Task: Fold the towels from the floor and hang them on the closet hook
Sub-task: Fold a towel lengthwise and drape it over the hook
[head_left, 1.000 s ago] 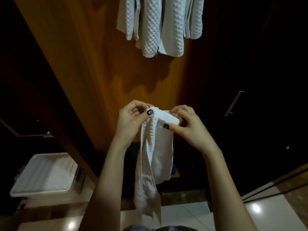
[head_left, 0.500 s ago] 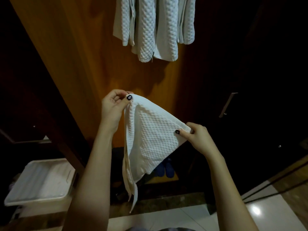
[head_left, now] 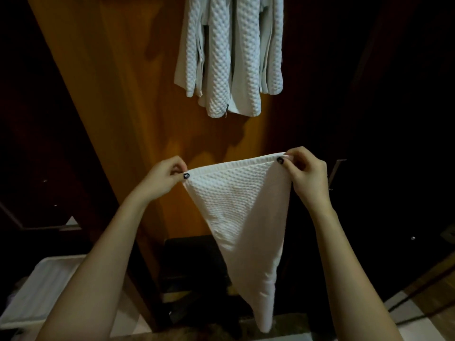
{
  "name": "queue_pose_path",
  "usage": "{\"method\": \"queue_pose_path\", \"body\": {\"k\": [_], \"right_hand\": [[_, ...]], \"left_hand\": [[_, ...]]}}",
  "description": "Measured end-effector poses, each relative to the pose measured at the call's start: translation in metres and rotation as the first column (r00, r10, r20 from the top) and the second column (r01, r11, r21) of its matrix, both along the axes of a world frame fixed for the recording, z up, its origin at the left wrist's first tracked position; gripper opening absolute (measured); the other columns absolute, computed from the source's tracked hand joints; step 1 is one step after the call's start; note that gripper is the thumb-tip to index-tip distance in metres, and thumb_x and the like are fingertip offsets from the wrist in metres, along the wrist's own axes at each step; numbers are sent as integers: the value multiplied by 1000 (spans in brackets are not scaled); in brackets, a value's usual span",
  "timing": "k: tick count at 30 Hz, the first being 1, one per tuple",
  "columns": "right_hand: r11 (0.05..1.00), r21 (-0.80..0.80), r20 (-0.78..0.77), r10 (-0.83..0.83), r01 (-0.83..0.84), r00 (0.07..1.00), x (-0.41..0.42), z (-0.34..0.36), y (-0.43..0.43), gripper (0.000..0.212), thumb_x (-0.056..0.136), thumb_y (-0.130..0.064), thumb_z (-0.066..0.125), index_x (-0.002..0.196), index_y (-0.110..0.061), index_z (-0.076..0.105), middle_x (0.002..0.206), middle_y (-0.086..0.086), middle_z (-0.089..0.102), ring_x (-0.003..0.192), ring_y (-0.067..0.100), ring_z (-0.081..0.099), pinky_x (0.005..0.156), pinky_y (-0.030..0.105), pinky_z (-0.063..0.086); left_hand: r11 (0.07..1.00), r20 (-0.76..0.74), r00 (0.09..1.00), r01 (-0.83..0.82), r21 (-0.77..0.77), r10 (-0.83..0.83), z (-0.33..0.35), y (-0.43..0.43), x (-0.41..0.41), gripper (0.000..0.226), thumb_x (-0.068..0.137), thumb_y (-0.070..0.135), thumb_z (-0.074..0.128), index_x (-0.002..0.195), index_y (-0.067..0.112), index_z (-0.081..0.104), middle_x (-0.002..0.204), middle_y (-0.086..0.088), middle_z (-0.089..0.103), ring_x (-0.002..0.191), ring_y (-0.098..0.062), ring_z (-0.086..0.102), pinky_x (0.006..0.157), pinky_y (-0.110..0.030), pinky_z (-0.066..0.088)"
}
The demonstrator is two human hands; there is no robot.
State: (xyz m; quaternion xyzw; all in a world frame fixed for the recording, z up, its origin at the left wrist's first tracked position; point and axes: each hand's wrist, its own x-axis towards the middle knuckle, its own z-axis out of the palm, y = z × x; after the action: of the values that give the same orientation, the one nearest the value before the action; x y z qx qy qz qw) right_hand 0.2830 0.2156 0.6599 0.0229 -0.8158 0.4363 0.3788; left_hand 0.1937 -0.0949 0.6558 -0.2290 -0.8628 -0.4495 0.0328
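A white waffle-textured towel (head_left: 242, 217) hangs spread in front of me, its top hem stretched almost level and its body tapering down to a point. My left hand (head_left: 163, 178) pinches the hem's left corner. My right hand (head_left: 305, 171) pinches the right corner, a little higher. Several white towels (head_left: 230, 57) hang side by side against the wooden closet panel (head_left: 118, 99) above; the hook that holds them is out of view.
A white lidded bin (head_left: 37, 294) stands at the lower left. Dark closet doors with a metal handle (head_left: 336, 172) fill the right side. A dark opening at the closet's foot sits behind the towel's tip. Glossy floor tiles (head_left: 430, 313) show at the lower right.
My hands moved apart from a bunched grip and levelled out, the right hand rising, so the towel's top hem is now stretched wide. The view tilted up a little.
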Motion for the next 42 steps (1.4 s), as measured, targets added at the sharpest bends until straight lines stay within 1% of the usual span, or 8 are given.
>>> {"method": "queue_pose_path", "body": {"k": [4, 8, 15, 23, 30, 37, 39, 42], "right_hand": [[998, 55, -34, -36, 38, 999, 4, 9, 13, 4, 89, -15, 67, 89, -19, 65, 81, -16, 65, 80, -5, 61, 72, 13, 46], [994, 58, -53, -92, 95, 994, 11, 8, 27, 9, 89, -17, 67, 88, -25, 63, 79, -18, 64, 80, -5, 62, 69, 6, 42], [988, 43, -47, -147, 149, 988, 22, -2, 44, 11, 89, -16, 67, 88, -26, 62, 75, -19, 61, 76, -6, 60, 67, 7, 42], [995, -13, -16, -102, 102, 995, 27, -11, 49, 6, 90, -15, 66, 89, -20, 64, 78, -19, 63, 79, -6, 61, 69, 7, 44], [981, -17, 157, -187, 192, 970, 11, -12, 52, 15, 90, -25, 68, 102, -28, 58, 82, -20, 60, 80, -8, 60, 63, 2, 41], [965, 171, 439, -255, 199, 861, -30, -16, 38, 11, 92, -26, 57, 87, -17, 54, 75, -6, 57, 67, 9, 57, 49, 24, 36], [976, 102, 469, -218, 193, 856, -36, -19, 25, 4, 88, -17, 55, 91, -13, 54, 75, 0, 59, 70, 21, 61, 50, 29, 42], [991, -112, 440, -18, 75, 898, -35, -16, 6, 33, 81, -5, 55, 110, -20, 62, 80, 8, 69, 69, 28, 68, 61, 39, 58]], "left_hand": [[986, 92, 989, 128, -108, -118, -3, 16, 5, 13, 92, 0, 56, 86, 10, 51, 82, -7, 56, 74, -13, 51, 70, -29, 40], [986, 205, 967, 133, 105, -152, -13, 32, 10, 13, 93, 0, 55, 86, 11, 51, 67, 1, 59, 58, 0, 56, 59, -13, 45], [954, 360, 923, 20, 298, -132, -19, 52, 8, 11, 87, -3, 62, 85, 8, 60, 71, -6, 67, 67, -9, 65, 63, -13, 52], [969, 81, 995, -82, 231, 65, -20, 69, 2, 18, 91, 6, 59, 81, 20, 52, 90, 1, 60, 87, -12, 58, 77, -17, 47], [961, -147, 970, -156, 227, 192, -21, 72, -17, 17, 92, 10, 57, 92, 24, 49, 89, 10, 54, 85, -13, 56, 70, -20, 43], [987, -303, 940, -162, 5, 156, -6, 60, -21, 23, 87, 3, 56, 95, 25, 54, 81, 13, 54, 63, -1, 49, 55, -8, 37], [983, -268, 950, -178, -43, 160, -9, 62, -20, 25, 88, -1, 52, 89, 21, 64, 84, 7, 58, 65, -5, 49, 57, -9, 33], [971, -197, 955, -233, -48, 220, -16, 68, -13, 31, 92, 0, 48, 92, 17, 73, 94, 1, 57, 79, -11, 50, 71, -20, 35]]}}
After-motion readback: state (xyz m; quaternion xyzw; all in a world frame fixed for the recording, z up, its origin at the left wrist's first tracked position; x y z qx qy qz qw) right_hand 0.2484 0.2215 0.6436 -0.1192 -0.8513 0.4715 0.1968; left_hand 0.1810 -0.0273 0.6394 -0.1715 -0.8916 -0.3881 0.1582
